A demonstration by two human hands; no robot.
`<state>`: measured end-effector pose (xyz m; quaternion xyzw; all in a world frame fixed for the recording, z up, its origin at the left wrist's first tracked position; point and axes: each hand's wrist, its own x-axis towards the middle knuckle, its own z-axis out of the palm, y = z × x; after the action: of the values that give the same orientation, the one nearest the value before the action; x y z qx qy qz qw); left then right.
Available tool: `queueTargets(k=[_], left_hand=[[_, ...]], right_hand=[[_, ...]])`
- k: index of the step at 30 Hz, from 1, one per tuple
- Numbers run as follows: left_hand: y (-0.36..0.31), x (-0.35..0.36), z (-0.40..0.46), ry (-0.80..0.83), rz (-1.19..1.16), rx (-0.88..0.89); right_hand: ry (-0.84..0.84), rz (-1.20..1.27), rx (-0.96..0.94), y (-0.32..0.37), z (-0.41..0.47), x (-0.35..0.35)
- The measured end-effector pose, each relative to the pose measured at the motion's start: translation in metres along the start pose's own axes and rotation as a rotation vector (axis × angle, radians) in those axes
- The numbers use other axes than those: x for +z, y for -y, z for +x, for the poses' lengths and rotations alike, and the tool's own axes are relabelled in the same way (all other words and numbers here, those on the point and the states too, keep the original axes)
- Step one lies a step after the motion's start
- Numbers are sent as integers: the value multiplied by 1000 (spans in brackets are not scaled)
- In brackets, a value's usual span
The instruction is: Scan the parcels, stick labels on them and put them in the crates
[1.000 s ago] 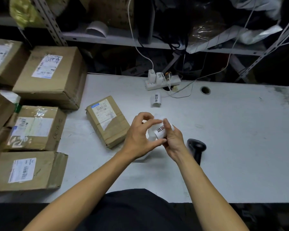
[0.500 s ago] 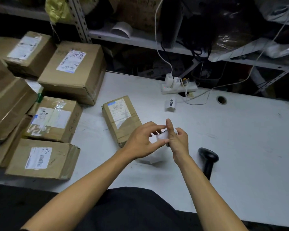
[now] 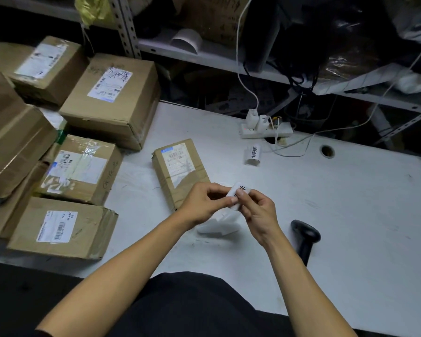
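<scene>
Clearly the small white paper label with black print (image 3: 238, 193) is flimsy: left hand (image 3: 203, 205) and right hand (image 3: 258, 211) both pinch its edges, best peeled at a corner.

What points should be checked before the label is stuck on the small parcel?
1. Label held: ok, left hand and right hand both pinch it.
2. Backing peeled off: cannot tell, fingers cover it.
3. Small parcel within reach: ok, it lies on the table just beyond the left hand.
4. Free cardboard on its top: ok, below the shipping label.
5. Parcel already scanned: cannot tell; barcode scanner lies on the table.
6. Crate nearby: cannot tell, none in view.
</scene>
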<state>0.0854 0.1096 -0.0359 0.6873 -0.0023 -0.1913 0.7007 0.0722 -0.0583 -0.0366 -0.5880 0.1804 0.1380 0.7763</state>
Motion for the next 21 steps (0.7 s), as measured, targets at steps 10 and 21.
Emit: queueTargets(k=[10, 21], left_hand=[[-3, -20, 3, -315, -253, -187], [30, -29, -17, -364, 408, 280]], right_hand=[[-47, -14, 110, -9, 3, -18], [17, -101, 464, 13, 12, 35]])
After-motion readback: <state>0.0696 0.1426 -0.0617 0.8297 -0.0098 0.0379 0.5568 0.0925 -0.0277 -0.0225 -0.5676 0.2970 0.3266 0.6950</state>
